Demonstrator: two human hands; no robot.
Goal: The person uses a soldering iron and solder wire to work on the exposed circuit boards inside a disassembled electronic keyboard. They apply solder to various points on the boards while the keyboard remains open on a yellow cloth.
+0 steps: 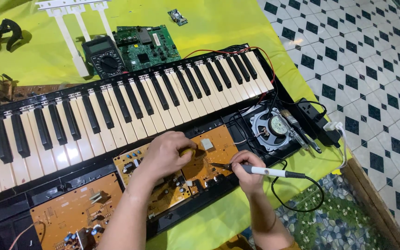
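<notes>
We see an opened black electronic keyboard (130,97) on the yellow-green worktop (218,28). On its orange-brown circuit board (209,159), our left hand (165,155) curls closed around something yellowish, and our right hand (246,169) grips a white-handled soldering iron (260,170), tip touching the board.

A soldering iron (265,171) is held by the right hand (247,172) with its tip at the brown circuit board (209,157), which is steadied by the left hand (165,155).

Keyboard keys (130,104): glossy plastic. Worktop (218,28) cover: smooth yellow-green cloth. Circuit board (209,153): matt tan. Speaker (274,127) frame: bare metal.
</notes>
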